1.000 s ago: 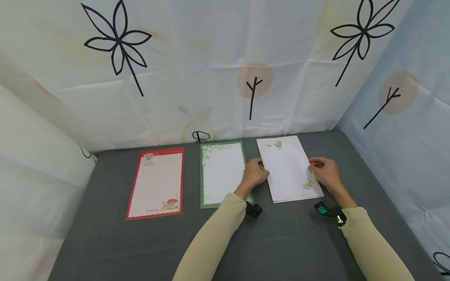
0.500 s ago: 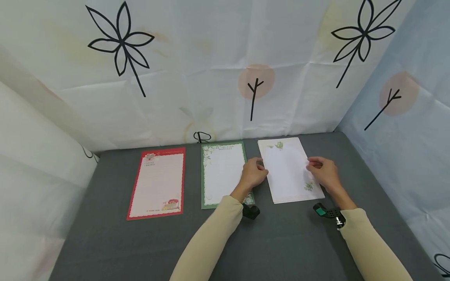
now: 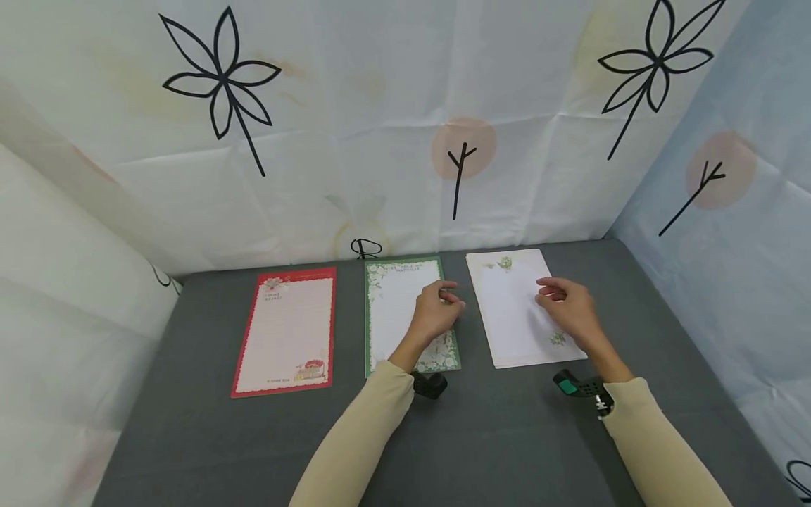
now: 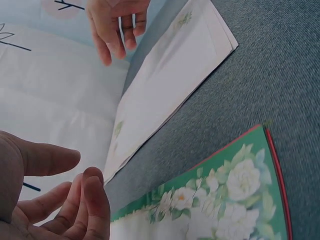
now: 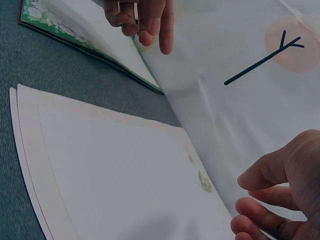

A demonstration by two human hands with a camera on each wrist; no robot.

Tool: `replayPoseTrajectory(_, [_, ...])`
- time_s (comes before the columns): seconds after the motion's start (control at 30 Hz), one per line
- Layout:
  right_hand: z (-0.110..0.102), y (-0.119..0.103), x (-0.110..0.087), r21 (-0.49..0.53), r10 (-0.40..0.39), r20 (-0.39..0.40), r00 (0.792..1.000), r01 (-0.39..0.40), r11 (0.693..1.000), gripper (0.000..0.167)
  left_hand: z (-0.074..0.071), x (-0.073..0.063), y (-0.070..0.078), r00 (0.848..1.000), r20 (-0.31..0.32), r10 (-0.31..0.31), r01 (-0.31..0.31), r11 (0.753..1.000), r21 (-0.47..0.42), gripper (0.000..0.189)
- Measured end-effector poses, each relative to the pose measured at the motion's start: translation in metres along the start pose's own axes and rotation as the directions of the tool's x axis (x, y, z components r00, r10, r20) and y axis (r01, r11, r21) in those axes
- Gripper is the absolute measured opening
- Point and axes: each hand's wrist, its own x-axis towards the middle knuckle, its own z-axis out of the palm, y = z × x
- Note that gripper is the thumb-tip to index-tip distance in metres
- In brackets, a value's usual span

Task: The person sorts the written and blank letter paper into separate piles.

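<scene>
Three decorated paper pads lie side by side on the dark grey table. My left hand (image 3: 436, 310) hovers over the right part of the green-bordered notepad (image 3: 393, 303), holding nothing, fingers loosely bent. White flowers decorate that notepad's corner (image 4: 242, 180) in the left wrist view. Over the right side of the white notepad (image 3: 510, 310) with small green sprigs is my right hand (image 3: 567, 304), its thumb and fingers apart. Several sheet edges show along the white notepad's corner (image 5: 30, 105) in the right wrist view. At the left lies a red-bordered notepad (image 3: 285, 331).
White cloth (image 3: 355, 141) with line-drawn flowers and trees hangs behind the table (image 3: 481, 436). Further cloth panels stand at the left (image 3: 63, 317) and right (image 3: 747, 282). Black straps with small devices sit on both wrists.
Both hands have come off the white notepad's edges. The left hand moved left over the green notepad, and the right hand shifted slightly left. The three notepads stay in place.
</scene>
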Motion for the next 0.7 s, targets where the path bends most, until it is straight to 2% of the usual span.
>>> replayPoseTrajectory(0.3, [0.014, -0.017, 0.000, 0.031, -0.021, 0.017, 1.000, 0.021, 0.999, 0.033, -0.019, -0.008, 0.001, 1.000, -0.015, 0.010, -0.010, 1.000, -0.001, 0.043])
replayPoseTrajectory(0.7, [0.036, -0.032, -0.003, 0.133, -0.037, 0.053, 0.998, 0.030, 0.991, 0.033, -0.042, -0.014, -0.002, 0.995, -0.100, -0.002, 0.004, 1.000, 0.023, 0.043])
